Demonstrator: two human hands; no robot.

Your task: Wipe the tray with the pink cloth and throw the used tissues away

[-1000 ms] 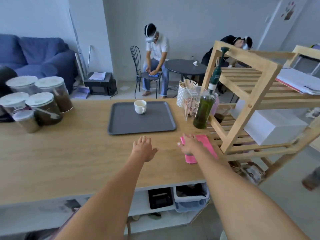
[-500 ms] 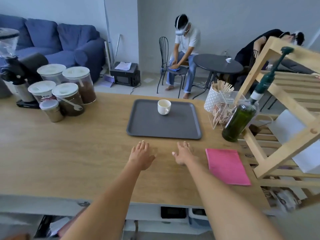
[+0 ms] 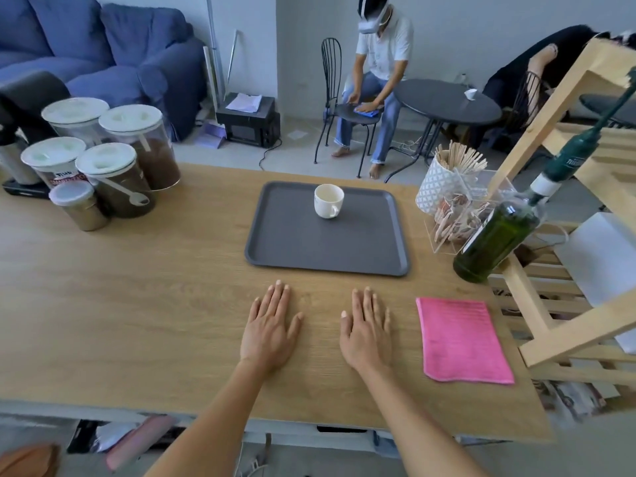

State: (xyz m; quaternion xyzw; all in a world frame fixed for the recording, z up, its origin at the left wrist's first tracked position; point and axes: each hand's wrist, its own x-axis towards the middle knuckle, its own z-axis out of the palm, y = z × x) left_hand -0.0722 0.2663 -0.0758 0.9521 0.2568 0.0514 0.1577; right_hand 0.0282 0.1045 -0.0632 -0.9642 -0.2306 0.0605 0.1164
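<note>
A: Head view. Your left hand and right hand lie flat on the pale wooden counter, fingers spread, gripping nothing.

B: Change since a second ago?

A: Your right hand was on the folded pink cloth; now it is off it, the cloth lying just to its right, untouched.

B: The tray?

A: The dark grey rectangular plastic tray sits just beyond your fingertips, a white ceramic cup on its far half. No used tissues visible.

B: Meaning?

A: Likely wiping not begun; you must take up the cloth again.
</note>
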